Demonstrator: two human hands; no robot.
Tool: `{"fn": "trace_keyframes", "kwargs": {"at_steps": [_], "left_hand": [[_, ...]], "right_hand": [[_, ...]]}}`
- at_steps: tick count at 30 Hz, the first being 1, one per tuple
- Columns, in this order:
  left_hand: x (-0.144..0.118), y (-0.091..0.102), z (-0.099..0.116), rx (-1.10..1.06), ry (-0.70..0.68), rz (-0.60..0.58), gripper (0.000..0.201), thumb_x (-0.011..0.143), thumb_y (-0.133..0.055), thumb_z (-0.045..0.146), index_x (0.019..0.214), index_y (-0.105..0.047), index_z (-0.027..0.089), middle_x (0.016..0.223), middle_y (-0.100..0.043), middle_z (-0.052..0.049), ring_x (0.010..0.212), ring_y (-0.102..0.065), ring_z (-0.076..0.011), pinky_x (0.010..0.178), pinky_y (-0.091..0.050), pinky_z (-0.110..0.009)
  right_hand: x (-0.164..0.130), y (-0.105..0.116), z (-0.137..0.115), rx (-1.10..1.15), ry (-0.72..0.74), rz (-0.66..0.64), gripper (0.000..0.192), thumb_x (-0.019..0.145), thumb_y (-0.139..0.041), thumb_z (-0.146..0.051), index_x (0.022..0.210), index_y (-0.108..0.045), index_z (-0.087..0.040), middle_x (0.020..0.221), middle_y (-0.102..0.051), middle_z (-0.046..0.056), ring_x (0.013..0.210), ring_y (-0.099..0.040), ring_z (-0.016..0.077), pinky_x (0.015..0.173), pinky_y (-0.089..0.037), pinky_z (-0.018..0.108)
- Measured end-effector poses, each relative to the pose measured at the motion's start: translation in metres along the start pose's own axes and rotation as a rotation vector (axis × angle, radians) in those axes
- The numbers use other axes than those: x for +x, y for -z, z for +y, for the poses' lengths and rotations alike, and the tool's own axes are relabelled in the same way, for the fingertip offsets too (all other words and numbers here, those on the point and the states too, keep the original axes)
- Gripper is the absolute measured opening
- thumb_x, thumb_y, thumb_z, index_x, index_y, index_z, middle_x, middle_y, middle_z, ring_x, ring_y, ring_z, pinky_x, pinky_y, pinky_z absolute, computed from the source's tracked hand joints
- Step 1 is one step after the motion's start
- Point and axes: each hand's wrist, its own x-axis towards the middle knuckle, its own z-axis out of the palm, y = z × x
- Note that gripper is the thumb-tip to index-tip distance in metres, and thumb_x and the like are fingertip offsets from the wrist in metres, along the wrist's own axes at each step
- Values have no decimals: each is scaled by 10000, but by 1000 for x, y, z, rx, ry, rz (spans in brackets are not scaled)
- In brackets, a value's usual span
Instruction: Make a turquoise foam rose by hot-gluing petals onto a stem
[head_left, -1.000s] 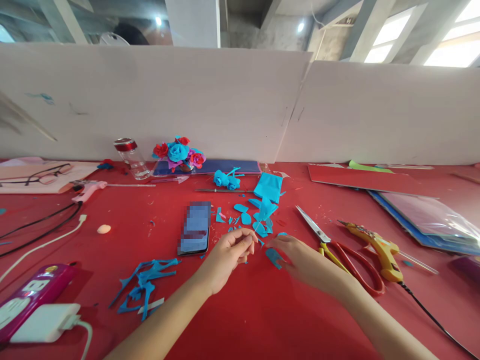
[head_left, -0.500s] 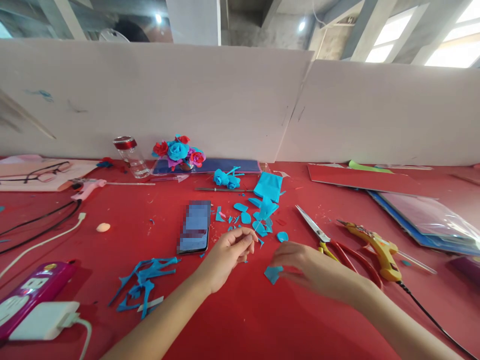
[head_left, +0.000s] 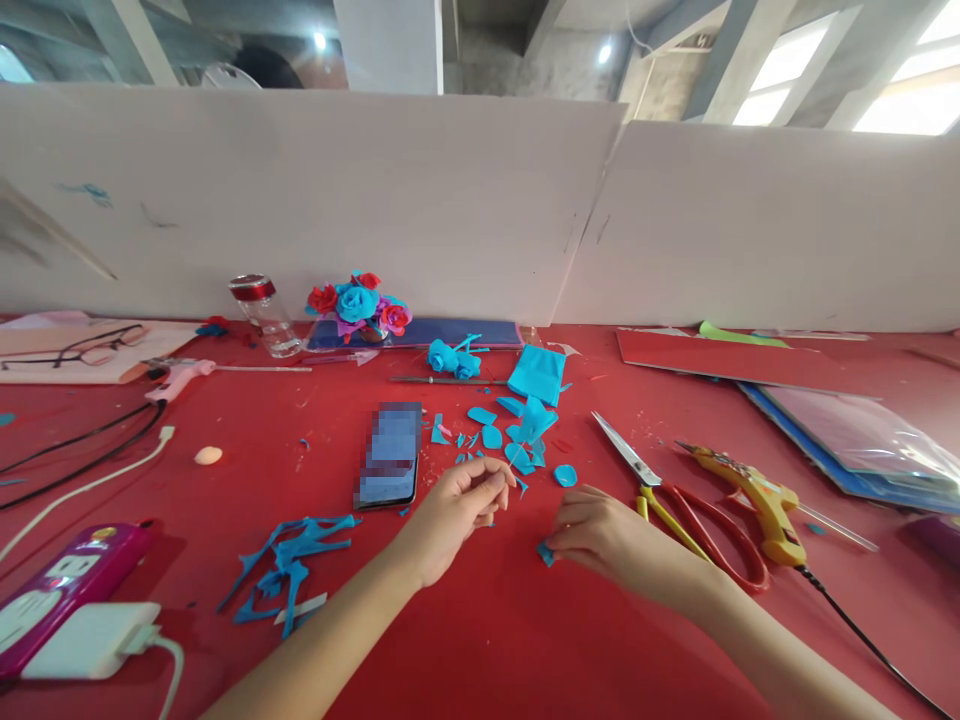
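Observation:
My left hand (head_left: pixel 466 500) is closed in a pinch on a thin, pale stem (head_left: pixel 516 457). At the stem's upper end is a blue paper petal piece (head_left: pixel 535 420), though scraps behind it make the join hard to see. To the right, my right hand (head_left: pixel 604 530) has its fingers closed on a small blue paper piece (head_left: pixel 546 553), mostly covered by the fingers. Cut blue petals, among them a rounded one (head_left: pixel 565 475), lie on the red table (head_left: pixel 480 640) just beyond my hands.
Scissors (head_left: pixel 660 500) and a yellow glue gun (head_left: pixel 757 495) lie at right. A phone (head_left: pixel 390 455) and blue paper strips (head_left: pixel 289 560) are at left. Behind stand a paper-flower bouquet (head_left: pixel 358 303), blue roses (head_left: pixel 454 358), folded blue paper (head_left: pixel 537 373) and a bottle (head_left: pixel 266 315).
My right hand has shifted slightly right, and its fingers now cover more of the blue paper piece. My left hand stays in place with the stem.

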Motion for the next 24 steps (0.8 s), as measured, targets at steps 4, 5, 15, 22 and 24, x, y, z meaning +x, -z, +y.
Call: {"fn": "trace_keyframes", "kwargs": {"at_steps": [4, 5, 15, 22, 24], "left_hand": [[1, 1, -2, 12, 12, 8, 192, 854, -545, 337, 748, -525, 177, 687, -450, 44, 550, -291, -64, 565, -278, -188], [1, 1, -2, 11, 19, 12, 193, 850, -553, 342, 751, -529, 179, 685, -452, 43, 556, -302, -65, 567, -283, -187], [-1, -2, -1, -19, 95, 17, 192, 808, -611, 369, 767, -571, 186, 682, -465, 33, 603, -360, -75, 555, -296, -172], [-3, -5, 2, -34, 102, 9, 213, 792, -620, 388, 771, -576, 181, 675, -473, 29, 601, -369, -78, 550, -291, -178], [-3, -6, 3, -36, 108, 13, 217, 786, -622, 388, 763, -575, 178, 669, -475, 28, 603, -373, -81, 547, -283, -184]], "right_hand": [[-7, 8, 3, 35, 10, 160, 197, 886, -518, -225, 810, -699, -203, 766, -654, 24, 748, -575, 145, 683, -449, 280], [-9, 14, 2, 41, 8, 227, 178, 881, -528, -216, 827, -697, -207, 793, -654, 29, 766, -577, 145, 689, -457, 280], [6, 73, -30, -465, 159, 667, 179, 828, -555, -56, 880, -648, -200, 832, -641, 53, 706, -511, 154, 679, -434, 344], [24, 69, -28, -679, 305, 649, 155, 836, -527, -48, 801, -608, -174, 742, -652, 32, 632, -524, 141, 678, -430, 337], [24, 71, -29, -723, 315, 638, 194, 859, -487, -53, 788, -604, -191, 737, -655, 21, 620, -522, 135, 679, -430, 331]]}}
